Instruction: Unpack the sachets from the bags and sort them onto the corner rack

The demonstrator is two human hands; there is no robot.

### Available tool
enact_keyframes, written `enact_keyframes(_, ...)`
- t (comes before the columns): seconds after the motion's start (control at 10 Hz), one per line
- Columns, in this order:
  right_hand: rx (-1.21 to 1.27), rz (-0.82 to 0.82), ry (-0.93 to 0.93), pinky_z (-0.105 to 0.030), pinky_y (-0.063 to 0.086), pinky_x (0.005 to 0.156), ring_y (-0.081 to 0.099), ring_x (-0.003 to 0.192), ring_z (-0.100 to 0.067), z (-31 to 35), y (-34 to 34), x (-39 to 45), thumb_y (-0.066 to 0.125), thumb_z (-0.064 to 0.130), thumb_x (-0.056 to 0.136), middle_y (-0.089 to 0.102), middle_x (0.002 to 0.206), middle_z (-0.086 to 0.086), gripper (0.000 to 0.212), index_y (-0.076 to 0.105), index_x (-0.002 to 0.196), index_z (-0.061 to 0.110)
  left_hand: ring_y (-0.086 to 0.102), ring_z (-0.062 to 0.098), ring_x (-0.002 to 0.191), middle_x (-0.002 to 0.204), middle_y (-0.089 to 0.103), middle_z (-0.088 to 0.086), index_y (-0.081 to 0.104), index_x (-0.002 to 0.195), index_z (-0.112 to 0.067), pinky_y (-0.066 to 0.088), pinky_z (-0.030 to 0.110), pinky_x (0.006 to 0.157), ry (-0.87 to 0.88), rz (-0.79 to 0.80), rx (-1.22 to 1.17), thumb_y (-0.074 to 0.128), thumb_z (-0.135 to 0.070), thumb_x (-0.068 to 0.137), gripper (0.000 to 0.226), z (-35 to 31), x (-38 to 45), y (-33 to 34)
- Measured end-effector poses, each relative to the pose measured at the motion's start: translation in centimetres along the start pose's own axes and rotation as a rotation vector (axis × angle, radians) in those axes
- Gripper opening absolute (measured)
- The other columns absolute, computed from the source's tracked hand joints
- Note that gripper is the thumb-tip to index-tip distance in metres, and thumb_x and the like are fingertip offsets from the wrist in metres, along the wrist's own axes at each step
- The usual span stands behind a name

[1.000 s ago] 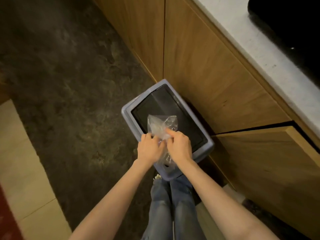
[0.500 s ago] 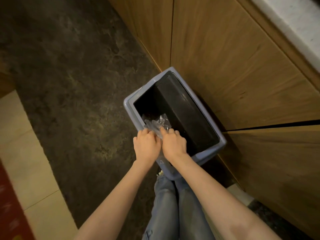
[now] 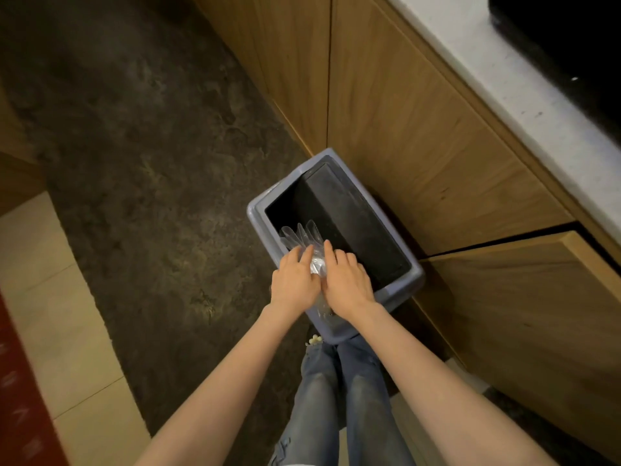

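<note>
A crumpled clear plastic bag [image 3: 302,238] sticks out over the open mouth of a blue-grey waste bin [image 3: 415,274] on the floor. My left hand [image 3: 292,284] and my right hand [image 3: 347,284] are side by side, both pressed on the near end of the bag above the bin's front edge. The bin's black swing lid [image 3: 349,216] is tilted down into the bin. No sachets and no corner rack are in view.
Wooden cabinet doors [image 3: 420,129] stand right behind the bin, under a pale countertop [image 3: 524,85]. The floor to the left is dark and stone-like [image 3: 134,163], with pale tiles [image 3: 60,314] and a red mat [image 3: 13,398] at the far left. My jeans-clad legs [image 3: 336,398] are below the bin.
The bin's black lid has swung from flat to tilted inward. Both hands have pushed the clear bag lower, into the bin's opening.
</note>
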State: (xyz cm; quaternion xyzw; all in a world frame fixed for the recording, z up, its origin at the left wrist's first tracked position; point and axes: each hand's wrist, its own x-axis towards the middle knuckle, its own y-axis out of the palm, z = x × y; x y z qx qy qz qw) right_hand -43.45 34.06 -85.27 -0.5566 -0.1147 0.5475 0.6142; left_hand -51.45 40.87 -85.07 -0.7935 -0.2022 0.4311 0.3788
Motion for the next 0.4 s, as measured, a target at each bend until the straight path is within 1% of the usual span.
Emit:
enact_keyframes(0.1, 0.078, -0.013, 0.000, -0.037, 0.036, 0.104, 0.035, 0.132, -0.026, -0.2, -2.6, -1.2, 0.045, 0.022, 0.094, 0.034, 0.146, -0.011, 0.059, 0.018, 0.145, 0.010, 0.036, 0.030, 0.130, 0.145, 0.032, 0.013, 0.033, 0.140, -0.016, 0.040, 0.043, 0.100, 0.034, 0.017, 0.020, 0.045, -0.019, 0.088, 0.053, -0.8, -0.4, -2.0)
enact_keyframes(0.2, 0.240, -0.032, 0.044, -0.036, 0.039, 0.101, 0.038, 0.131, -0.024, -0.3, -5.6, -2.6, 0.044, 0.021, 0.094, 0.037, 0.145, -0.009, 0.051, 0.028, 0.142, 0.011, 0.045, 0.030, 0.122, 0.136, 0.043, 0.013, 0.045, 0.132, -0.013, 0.041, 0.041, 0.098, 0.078, 0.109, 0.010, 0.044, -0.020, 0.088, 0.044, -2.4, -0.6, -5.0)
enact_keyframes(0.3, 0.538, -0.104, 0.146, -0.035, 0.042, 0.097, 0.049, 0.122, -0.022, -0.7, -8.7, -3.4, 0.047, 0.019, 0.093, 0.049, 0.137, -0.008, 0.043, 0.041, 0.135, 0.014, 0.051, 0.028, 0.118, 0.128, 0.055, 0.014, 0.053, 0.124, -0.011, 0.041, 0.034, 0.096, 0.159, 0.210, -0.022, 0.046, -0.020, 0.088, 0.038, -5.0, -0.5, -8.2)
enact_keyframes(0.4, 0.808, -0.197, 0.237, -0.026, 0.042, 0.084, 0.056, 0.099, -0.016, -1.4, -11.3, -4.5, 0.048, 0.014, 0.091, 0.061, 0.112, -0.005, 0.032, 0.054, 0.122, 0.013, 0.053, 0.025, 0.115, 0.124, 0.059, 0.011, 0.056, 0.121, -0.009, 0.041, 0.030, 0.092, 0.190, 0.305, 0.013, 0.047, -0.022, 0.090, 0.034, -7.7, -1.1, -11.2)
